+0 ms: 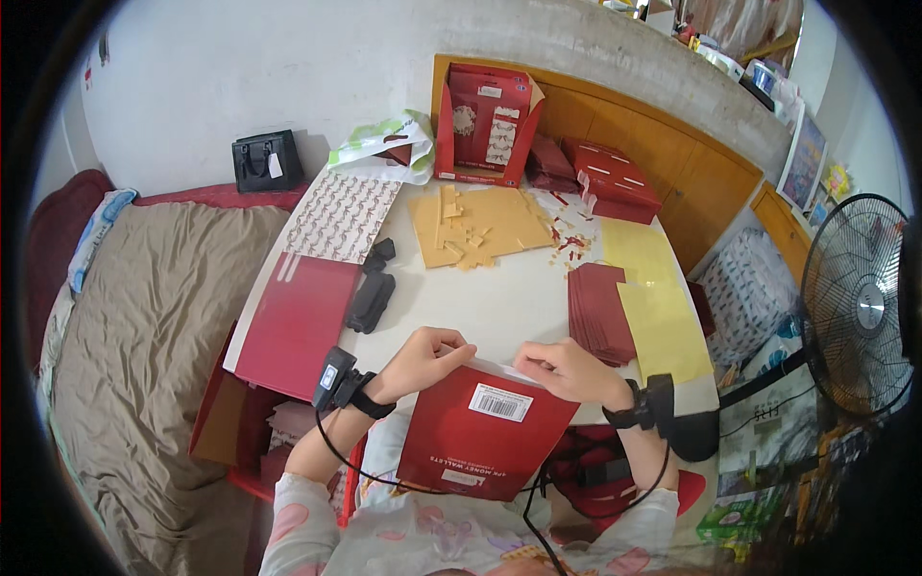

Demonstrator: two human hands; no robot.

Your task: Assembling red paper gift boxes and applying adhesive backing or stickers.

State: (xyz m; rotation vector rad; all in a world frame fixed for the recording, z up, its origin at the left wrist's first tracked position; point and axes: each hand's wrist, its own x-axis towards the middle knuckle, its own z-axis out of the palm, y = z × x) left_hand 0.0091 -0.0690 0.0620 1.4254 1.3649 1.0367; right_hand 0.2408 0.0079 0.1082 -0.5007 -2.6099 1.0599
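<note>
A flat red package with a white barcode label tilts toward me at the table's near edge. Its printing faces me upside down. My left hand is closed, with thumb and fingers pinching its upper left corner. At the upper right, my right hand has its fingers curled over the same edge. Between the two hands a pale strip runs along that edge. Beyond my right hand lies a fanned stack of dark red envelopes, beside yellow sheets.
Black devices and a red sheet lie left on the white table. A tan board with scraps and a red display box stand farther back. A black fan is at the right. Cables hang from both wrists.
</note>
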